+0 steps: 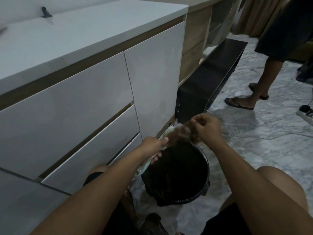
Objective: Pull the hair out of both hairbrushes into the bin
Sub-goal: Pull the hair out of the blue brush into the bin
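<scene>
My left hand (pixel 153 146) grips a pale hairbrush (pixel 166 133) by its handle and holds it tilted over the black bin (pixel 201 189) on the floor between my knees. The bristles face my right hand. My right hand (pixel 205 127) is closed on a clump of brown hair (pixel 185 133) that stretches from the bristles and hangs down toward the bin. Dark hair lies inside the bin. A second dark object (pixel 152 223) rests on the floor near my lap, too blurred to name.
A white cabinet with drawers (pixel 81 107) stands close on the left. A low black shelf (pixel 215 77) runs behind the bin. Another person (pixel 264 70) in sandals stands on the marble floor at the right. Cables and a power strip (pixel 306 112) lie at the far right.
</scene>
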A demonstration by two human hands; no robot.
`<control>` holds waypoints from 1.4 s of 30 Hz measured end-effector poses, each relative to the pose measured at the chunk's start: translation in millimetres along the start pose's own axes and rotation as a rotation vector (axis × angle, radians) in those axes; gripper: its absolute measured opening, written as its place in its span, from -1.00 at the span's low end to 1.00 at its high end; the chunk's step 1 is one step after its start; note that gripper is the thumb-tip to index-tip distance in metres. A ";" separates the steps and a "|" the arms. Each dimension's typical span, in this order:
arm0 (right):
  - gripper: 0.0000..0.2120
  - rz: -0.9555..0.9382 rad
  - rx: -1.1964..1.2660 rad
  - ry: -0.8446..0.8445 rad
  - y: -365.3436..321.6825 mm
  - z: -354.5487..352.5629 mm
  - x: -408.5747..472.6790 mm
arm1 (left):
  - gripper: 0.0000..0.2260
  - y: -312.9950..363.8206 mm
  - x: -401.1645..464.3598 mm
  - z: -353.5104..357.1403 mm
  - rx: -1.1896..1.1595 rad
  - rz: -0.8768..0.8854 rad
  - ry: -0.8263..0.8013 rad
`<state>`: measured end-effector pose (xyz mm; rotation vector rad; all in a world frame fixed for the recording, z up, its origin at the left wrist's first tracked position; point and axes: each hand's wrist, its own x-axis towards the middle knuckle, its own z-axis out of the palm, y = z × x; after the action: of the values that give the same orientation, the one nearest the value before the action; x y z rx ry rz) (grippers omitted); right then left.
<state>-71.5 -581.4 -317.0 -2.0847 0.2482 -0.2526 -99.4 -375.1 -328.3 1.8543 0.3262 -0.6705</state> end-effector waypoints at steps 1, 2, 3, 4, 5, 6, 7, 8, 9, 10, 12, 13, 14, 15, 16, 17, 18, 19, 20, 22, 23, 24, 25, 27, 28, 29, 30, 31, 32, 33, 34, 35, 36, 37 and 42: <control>-0.87 -0.021 0.017 -0.059 -0.4 3.0 -1.5 | -0.67 -0.3 -0.7 -0.9 -0.011 0.001 0.005; -0.90 -0.030 0.047 -0.122 0.2 6.6 -3.3 | -0.68 0.2 -1.0 -1.5 -0.023 0.004 0.013; -0.89 -0.033 0.079 -0.192 1.6 9.9 -5.7 | -0.68 1.2 -1.2 -1.7 -0.034 0.006 0.020; -0.84 -0.044 0.112 -0.258 2.6 12.4 -8.4 | -0.68 2.3 -0.7 -1.2 -0.042 0.007 0.026; -0.76 -0.067 0.127 -0.313 3.5 14.4 -10.3 | -0.68 3.3 -0.4 -0.6 -0.046 0.004 0.028; -0.68 -0.091 0.123 -0.358 3.8 15.4 -11.7 | -0.68 4.1 0.0 -0.1 -0.050 -0.002 0.025; -0.61 -0.113 0.105 -0.390 2.6 15.8 -13.2 | -0.68 4.8 0.4 0.2 -0.054 -0.011 0.016; -0.59 -0.130 0.087 -0.406 1.5 16.2 -14.1 | -0.68 5.3 0.7 0.2 -0.059 -0.020 0.004; -0.62 -0.144 0.067 -0.408 0.1 16.7 -14.6 | -0.67 5.5 1.3 -0.2 -0.061 -0.025 -0.010; -0.68 -0.152 0.046 -0.395 -0.4 17.8 -14.4 | -0.65 5.6 1.3 -0.9 -0.054 -0.024 -0.023; -0.80 -0.160 0.009 -0.345 0.6 18.6 -13.7 | -0.57 5.8 1.0 -1.3 0.004 -0.002 -0.031; -0.83 -0.155 -0.004 -0.322 0.9 18.3 -13.5 | -0.52 5.9 0.0 -1.0 0.047 0.014 -0.026; -0.84 -0.145 -0.009 -0.309 0.5 17.6 -13.8 | -0.48 6.2 -0.9 -0.5 0.091 0.028 -0.014; -0.85 -0.137 -0.014 -0.307 0.2 16.8 -14.1 | -0.46 6.7 -2.2 0.3 0.133 0.039 0.004; -0.85 -0.132 -0.012 -0.311 -0.4 15.8 -14.5 | -0.44 7.2 -3.2 1.1 0.172 0.047 0.028; -0.85 -0.130 -0.011 -0.316 -1.4 15.0 -15.1 | -0.44 7.5 -3.4 2.0 0.208 0.051 0.056; -0.87 -0.130 -0.007 -0.318 -2.5 14.6 -15.9 | -0.45 7.3 -3.1 2.9 0.237 0.053 0.082; -0.88 -0.128 -0.007 -0.312 -3.5 14.1 -16.4 | -0.47 6.6 -2.1 3.5 0.256 0.054 0.103; -0.87 -0.118 -0.008 -0.294 -4.2 13.5 -15.9 | -0.49 5.5 -0.9 3.9 0.266 0.053 0.119; -0.78 -0.066 -0.019 -0.234 -4.1 10.8 -12.7 | -0.51 3.1 2.1 3.5 0.271 0.044 0.138; -0.75 -0.033 -0.025 -0.216 -3.2 8.9 -10.5 | -0.51 2.3 3.3 3.0 0.270 0.037 0.139; -0.73 -0.008 -0.023 -0.204 -2.1 7.0 -8.6 | -0.51 1.8 4.2 2.3 0.269 0.031 0.141; -0.71 0.011 -0.018 -0.192 -0.6 5.8 -6.7 | -0.51 2.0 4.2 1.6 0.269 0.029 0.146; -0.72 0.032 -0.015 -0.169 0.7 6.1 -4.9 | -0.51 4.1 2.9 0.2 0.270 0.037 0.156; -0.73 0.032 -0.025 -0.168 0.4 7.4 -5.2 | -0.51 5.6 1.6 -0.1 0.271 0.046 0.162; -0.74 0.024 -0.040 -0.177 -1.4 9.0 -6.7 | -0.51 7.1 0.5 0.1 0.279 0.056 0.169; -0.75 -0.001 -0.054 -0.198 -2.9 10.9 -8.5 | -0.53 8.3 -0.4 0.6 0.296 0.067 0.179; -0.75 -0.054 -0.062 -0.228 -4.0 12.7 -11.0 | -0.54 8.9 -1.1 1.0 0.320 0.077 0.192; -0.71 -0.124 -0.066 -0.265 -4.2 14.6 -13.3 | -0.55 9.3 -1.3 1.4 0.343 0.086 0.206; -0.64 -0.193 -0.072 -0.302 -3.3 16.2 -15.6 | -0.56 9.8 -1.2 1.4 0.360 0.092 0.218; -0.58 -0.253 -0.086 -0.340 -2.1 17.4 -17.5 | -0.58 10.1 -0.9 1.5 0.367 0.095 0.222; -0.54 -0.292 -0.113 -0.378 -0.9 18.4 -18.3 | -0.60 10.5 -0.5 1.6 0.364 0.095 0.219; -0.53 -0.319 -0.148 -0.410 -0.2 19.1 -18.6 | -0.62 11.0 -0.2 1.8 0.354 0.091 0.208; -0.57 -0.336 -0.185 -0.431 0.7 20.2 -18.4 | -0.63 11.6 -0.3 2.2 0.344 0.084 0.194; -0.83 -0.310 -0.162 -0.299 -3.6 22.3 -21.0 | -0.63 13.0 -0.5 3.7 0.350 0.042 0.127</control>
<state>-85.2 -555.4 -326.7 -2.2844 -0.2437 -0.1033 -94.1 -383.4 -319.1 2.2373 0.2629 -0.6101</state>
